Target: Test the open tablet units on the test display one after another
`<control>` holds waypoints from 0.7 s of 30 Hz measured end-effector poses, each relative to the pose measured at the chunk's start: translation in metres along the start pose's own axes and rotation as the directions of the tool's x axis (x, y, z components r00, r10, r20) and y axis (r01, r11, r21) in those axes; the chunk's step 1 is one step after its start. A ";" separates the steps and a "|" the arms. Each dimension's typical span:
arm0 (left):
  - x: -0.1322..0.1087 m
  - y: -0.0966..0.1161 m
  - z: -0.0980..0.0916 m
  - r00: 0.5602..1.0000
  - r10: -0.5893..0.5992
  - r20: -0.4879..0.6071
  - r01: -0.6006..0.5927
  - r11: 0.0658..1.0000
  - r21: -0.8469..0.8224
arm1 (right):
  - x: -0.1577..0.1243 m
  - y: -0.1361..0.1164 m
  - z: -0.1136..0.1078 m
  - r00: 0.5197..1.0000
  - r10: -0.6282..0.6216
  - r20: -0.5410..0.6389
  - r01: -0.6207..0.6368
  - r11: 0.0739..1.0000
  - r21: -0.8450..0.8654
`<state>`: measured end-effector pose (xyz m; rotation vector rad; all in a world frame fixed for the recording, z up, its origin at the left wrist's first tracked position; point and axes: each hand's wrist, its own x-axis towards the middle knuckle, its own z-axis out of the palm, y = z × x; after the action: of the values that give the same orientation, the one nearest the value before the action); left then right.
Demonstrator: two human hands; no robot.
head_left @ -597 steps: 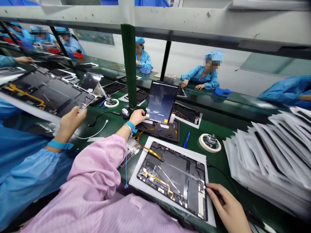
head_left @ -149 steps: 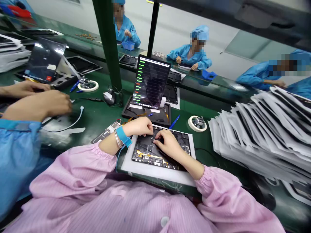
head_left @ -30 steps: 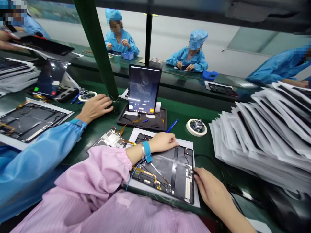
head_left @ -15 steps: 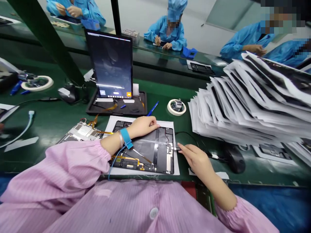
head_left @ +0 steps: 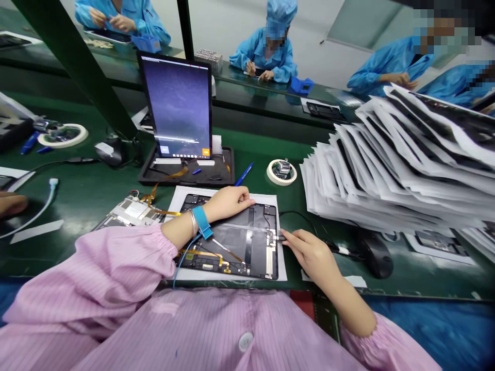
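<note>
An opened tablet housing (head_left: pixel 232 242) with exposed boards and ribbon cables lies on white paper (head_left: pixel 283 257) in front of me. My left hand (head_left: pixel 228 202) is closed at its far edge, with curled fingers and the thumb on the rim; a blue wrist strap (head_left: pixel 202 221) circles that wrist. At the right edge, my right hand (head_left: pixel 309 252) pinches the black plug of a cable (head_left: pixel 281 237) against the small connector board. Behind the housing, a lit screen (head_left: pixel 178 108) stands tilted up in a black tray (head_left: pixel 185 175), joined by an orange ribbon cable (head_left: pixel 151 195) to a metal-cased board (head_left: pixel 129 209).
A tall stack of paper-wrapped parts (head_left: pixel 386 170) rises at right, near a black mouse (head_left: pixel 373 252). A tape roll (head_left: pixel 281 171) and a blue pen (head_left: pixel 244 174) lie behind the housing. Another person's hand (head_left: pixel 11 204) shows at far left. Several people in blue work across the bench.
The screen has brightened from dark grey to purple-blue. My right hand and the plug have shifted slightly left, closer against the housing. Another person's hand has come further in at the left.
</note>
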<state>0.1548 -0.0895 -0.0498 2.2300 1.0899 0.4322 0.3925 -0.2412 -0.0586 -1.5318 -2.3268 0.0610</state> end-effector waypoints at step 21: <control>-0.025 -0.088 -0.155 0.568 -0.323 -0.757 0.366 0.923 -0.119 | 0.001 0.015 0.013 0.999 0.020 -0.030 -0.016 0.994 0.108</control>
<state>0.0055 -0.0089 0.0104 1.7791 1.9485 1.2653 0.4009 -0.2321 -0.0734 -1.4905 -2.2478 0.1640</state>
